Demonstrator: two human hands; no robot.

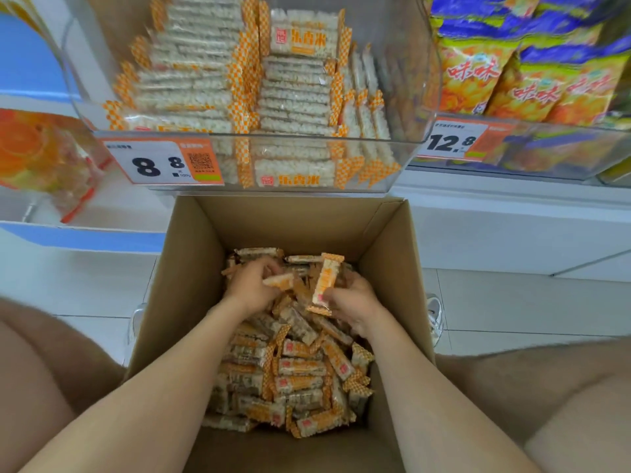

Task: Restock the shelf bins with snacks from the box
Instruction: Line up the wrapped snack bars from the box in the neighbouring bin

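An open cardboard box [191,268] stands on the floor between my knees, holding a loose heap of rice-cracker bars [293,373] in orange-and-white wrappers. Both hands are deep in the box at its far end. My left hand [251,286] is closed on one bar [278,280] that lies sideways. One more bar [324,283] stands nearly upright in my right hand [353,302]. Directly above the box is a clear plastic shelf bin [415,97], with the same bars stacked in neat rows inside.
The bin carries a price tag reading 8.8 [164,163]. Right of it, a bin of yellow and purple snack bags [532,70] has a 12.8 tag [454,141]. A bin of orange-wrapped goods [44,155] sits at the left. White floor tiles surround the box.
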